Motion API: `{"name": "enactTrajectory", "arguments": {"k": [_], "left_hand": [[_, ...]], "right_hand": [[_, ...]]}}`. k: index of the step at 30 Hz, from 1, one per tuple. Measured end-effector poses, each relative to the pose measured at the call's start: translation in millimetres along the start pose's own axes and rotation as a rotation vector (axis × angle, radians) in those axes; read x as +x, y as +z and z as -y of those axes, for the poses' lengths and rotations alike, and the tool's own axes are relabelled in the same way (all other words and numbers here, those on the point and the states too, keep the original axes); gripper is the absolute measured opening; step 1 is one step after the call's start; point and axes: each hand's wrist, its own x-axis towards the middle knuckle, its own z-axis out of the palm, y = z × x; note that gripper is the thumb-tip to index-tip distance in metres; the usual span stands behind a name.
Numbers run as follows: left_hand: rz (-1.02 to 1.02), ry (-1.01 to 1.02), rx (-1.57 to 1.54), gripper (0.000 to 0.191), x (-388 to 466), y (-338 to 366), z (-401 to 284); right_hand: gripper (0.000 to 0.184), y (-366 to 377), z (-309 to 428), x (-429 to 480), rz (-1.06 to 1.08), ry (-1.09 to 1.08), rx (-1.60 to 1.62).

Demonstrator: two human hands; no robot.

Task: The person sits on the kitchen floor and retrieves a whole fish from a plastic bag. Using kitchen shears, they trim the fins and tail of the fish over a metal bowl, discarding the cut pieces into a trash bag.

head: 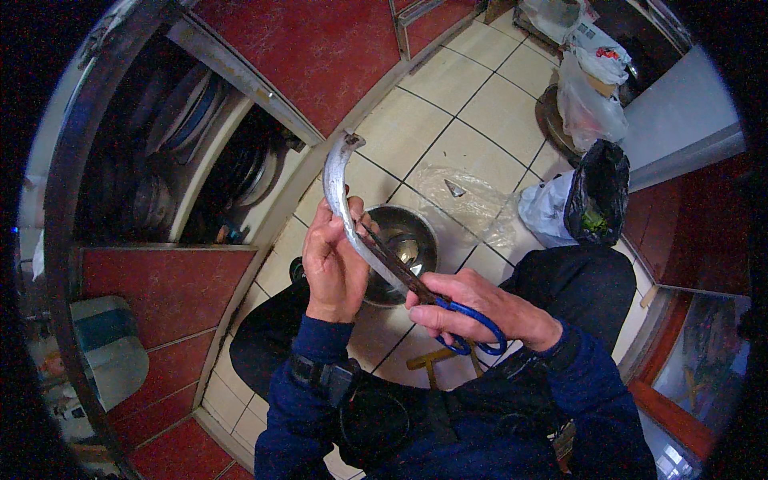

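A long, silvery, ribbon-like fish (338, 174), curved at its upper end, lies across my left hand (336, 258), whose fingers hold it around the middle. My right hand (474, 306) grips blue-handled scissors (492, 336) near the pivot, and its thumb and finger lie close to the fish's lower end. The dark scissor blades (390, 255) run along the fish towards my left fingers. Below both hands a round metal bowl (433, 240) stands on the floor, holding shiny silvery pieces. A small silvery piece (454, 188) lies on a clear plastic sheet (480, 207).
A bin bag (605, 174) with green scraps stands at the right, beyond my knee. Plastic bags (591, 108) sit at the upper right. Open cabinet shelves (210, 162) with dishes and pans are at the left, beside red cabinet doors (312, 54). Tiles cover the floor (468, 108).
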Motion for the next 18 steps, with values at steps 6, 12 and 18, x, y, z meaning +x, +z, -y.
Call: {"name": "enactTrajectory", "arguments": {"k": [6, 12, 18], "left_hand": [[0.031, -0.011, -0.050, 0.041, 0.9, -0.8, -1.5], [0.015, -0.004, -0.046, 0.041, 1.1, -1.3, -1.1], [0.052, -0.009, -0.086, 0.040, 2.1, -3.8, -0.8]], "right_hand": [[0.032, 0.1, -1.6, 1.4, 0.022, -0.014, -0.023], [0.032, 1.9, -2.5, 0.3, 0.009, 0.012, -0.003], [0.031, 1.5, -3.2, 0.8, 0.034, -0.020, -0.024]]}}
